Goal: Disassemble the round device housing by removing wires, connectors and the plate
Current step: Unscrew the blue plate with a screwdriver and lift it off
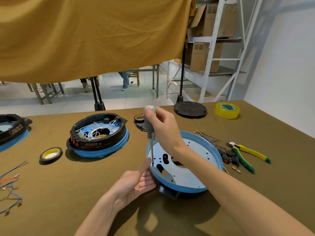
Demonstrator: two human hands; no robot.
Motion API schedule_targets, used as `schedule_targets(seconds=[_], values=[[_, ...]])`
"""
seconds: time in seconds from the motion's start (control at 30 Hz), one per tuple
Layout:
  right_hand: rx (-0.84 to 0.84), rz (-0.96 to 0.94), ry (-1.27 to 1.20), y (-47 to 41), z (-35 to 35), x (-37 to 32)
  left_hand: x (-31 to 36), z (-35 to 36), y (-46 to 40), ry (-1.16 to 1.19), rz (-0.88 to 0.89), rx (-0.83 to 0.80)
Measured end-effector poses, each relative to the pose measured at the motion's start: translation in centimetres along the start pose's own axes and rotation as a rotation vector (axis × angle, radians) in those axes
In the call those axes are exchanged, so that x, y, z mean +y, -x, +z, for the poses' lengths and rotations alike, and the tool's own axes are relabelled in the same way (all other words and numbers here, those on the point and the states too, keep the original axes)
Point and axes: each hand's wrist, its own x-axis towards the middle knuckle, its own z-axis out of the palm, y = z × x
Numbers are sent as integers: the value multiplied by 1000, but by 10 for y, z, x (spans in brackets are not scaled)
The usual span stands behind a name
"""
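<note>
Round housing [211, 169], blue rim, near table edge, centre-right: holds perforated plate [192, 160], pale blue, with cut-outs.
Right hand [163, 128]: fingers curled round grey screwdriver [149, 126], upright, tip on plate near left rim.
Left hand [136, 181]: fingers straight, palm up, touching housing's left rim.
Second housing [100, 135], left: contains white wires, connectors.
Loose wires [207, 137], pliers [245, 154], right of housing.
Black tape roll [50, 155], yellow tape roll [227, 110] on table.

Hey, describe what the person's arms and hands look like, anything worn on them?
Both forearms are bare as far as the frame shows: no sleeves in view. The left hand and right hand wear no gloves, and no rings, watch or wristband can be seen. Fingernails look short and plain.
</note>
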Motion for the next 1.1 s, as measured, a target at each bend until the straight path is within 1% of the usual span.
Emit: schedule_targets(seconds=[0.1, 0.2, 0.27, 0.33, 0.4, 0.47, 0.6, 0.67, 0.7, 0.77, 0.87, 0.9, 0.97, 1.1], values=[[68, -155, 448, -5, -8, -12, 1, -1, 0, -1, -10, -15], [62, -283, 836, -8, -18, -27, 7, -5, 0, -13, -55, -49], [23, -319, 1111, -11, -23, -36, 11, -7, -1, -45, -77, -89], [-39, -294, 1313, -16, -25, -45, 13, -9, -3, -77, -78, -116], [-171, -226, 1334, -22, -27, -53, 12, -10, -5, -84, -72, -121], [-324, -142, 1265, -28, -28, -60, 11, -9, -5, -82, -65, -112], [-604, -52, 1133, -33, -30, -75, 8, -8, -4, -76, -28, -97], [-718, -2, 1072, -34, -31, -84, 7, -8, -3, -70, -22, -99], [-749, 22, 1078, -35, -30, -87, 7, -8, -2, -67, -21, -101], [-722, 26, 1153, -33, -26, -88, 6, -8, -1, -64, -15, -109], [-520, -136, 1466, -30, -20, -81, 5, -9, -1, -69, -7, -115], [-484, -177, 1499, -30, -19, -79, 5, -9, -1, -68, -6, -113], [-537, -176, 1389, -31, -21, -78, 5, -10, 0, -68, -2, -109], [-779, -5, 1046, -34, -28, -88, 3, -10, 1, -77, 15, -112]])
